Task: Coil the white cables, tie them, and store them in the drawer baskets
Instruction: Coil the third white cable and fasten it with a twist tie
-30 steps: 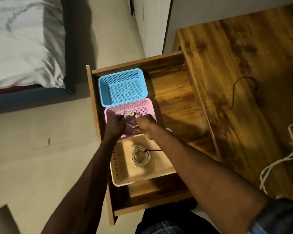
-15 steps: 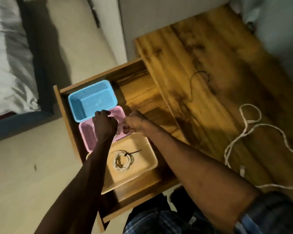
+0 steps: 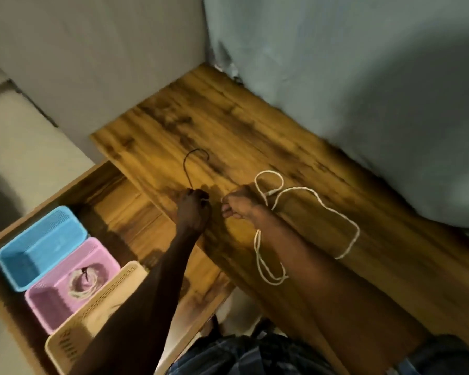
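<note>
From the head camera, both hands are over the wooden desk top [image 3: 255,136]. The left hand [image 3: 194,209] is curled at the near end of a thin black tie [image 3: 188,163] that lies on the desk; it seems to pinch it, though the blur hides the fingertips. The right hand [image 3: 238,205] is curled just beside a loose white cable [image 3: 336,212] sprawled in loops across the desk; whether it grips the cable I cannot tell. In the open drawer [image 3: 125,212] sit three baskets in a row: a blue basket [image 3: 8,262], a pink basket [image 3: 41,301] holding a coiled cable [image 3: 85,280] with a dark tie, and a beige basket [image 3: 65,347] partly hidden by the left forearm.
</note>
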